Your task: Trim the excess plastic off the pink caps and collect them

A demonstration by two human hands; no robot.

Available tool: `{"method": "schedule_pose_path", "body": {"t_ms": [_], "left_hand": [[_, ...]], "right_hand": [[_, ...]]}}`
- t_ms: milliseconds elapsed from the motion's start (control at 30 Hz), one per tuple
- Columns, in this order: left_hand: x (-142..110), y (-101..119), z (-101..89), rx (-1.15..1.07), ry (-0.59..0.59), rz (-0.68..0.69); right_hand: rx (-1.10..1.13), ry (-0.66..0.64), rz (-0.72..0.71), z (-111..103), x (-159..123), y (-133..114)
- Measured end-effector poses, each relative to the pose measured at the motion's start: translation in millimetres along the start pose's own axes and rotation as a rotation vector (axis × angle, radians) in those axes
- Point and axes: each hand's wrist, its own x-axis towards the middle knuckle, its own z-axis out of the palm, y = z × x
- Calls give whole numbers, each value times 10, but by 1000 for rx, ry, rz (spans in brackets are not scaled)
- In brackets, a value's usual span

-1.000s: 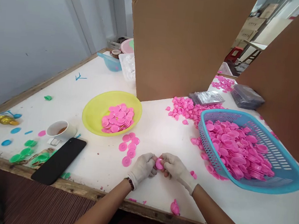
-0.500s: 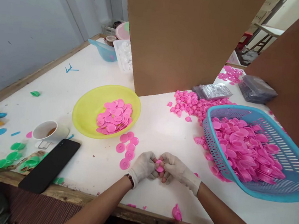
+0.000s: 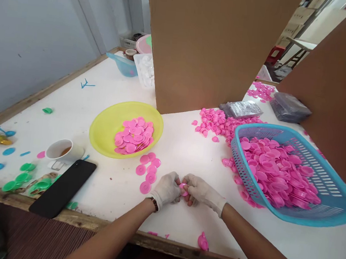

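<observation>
No text is legible; marks on the cartons (image 3: pixel 300 15) blur.

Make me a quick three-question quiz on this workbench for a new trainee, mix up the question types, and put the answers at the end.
1. Multiple choice: What do the gloved left hand and right hand hold between them?
a) a green piece
b) a small pink piece
c) a silver spoon

2. True or false: From the person's side, the yellow bowl is to the left of the blue basket.

3. Fill in the blank: A black ____ lies beside the white cup, partly over the wooden edge.

Key: 1: b. 2: true. 3: phone.
</observation>
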Motion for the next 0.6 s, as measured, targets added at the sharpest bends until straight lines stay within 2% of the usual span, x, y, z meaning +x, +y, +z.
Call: {"method": "schedule_pose_path", "body": {"t_ms": [100, 200, 267, 333, 400, 467, 500, 600], "left_hand": [[-112, -48, 53, 59, 96, 73], [-323, -125, 191, 224, 179, 216], [-488, -156, 349, 356, 126, 278], [-633, -149, 532, 479, -13, 284], [-727, -113, 687, 603, -110, 277], [-763, -78, 763, 692, -131, 287], [-761, -70, 763, 709, -121, 297], [-710, -97, 622, 688, -20, 307]], "right_hand": [[27, 92, -94, -60, -65, 1], [218, 283, -306, -305, -304, -12], [410, 462, -471, -520, -498, -37], [494, 575, -560, -663, -607, -93], [450, 540, -560, -648, -553, -185], [285, 373, -515, -462, -334, -300], [153, 266, -498, -323, -185, -364], [-364, 108, -565, 134, 276, -564]]}}
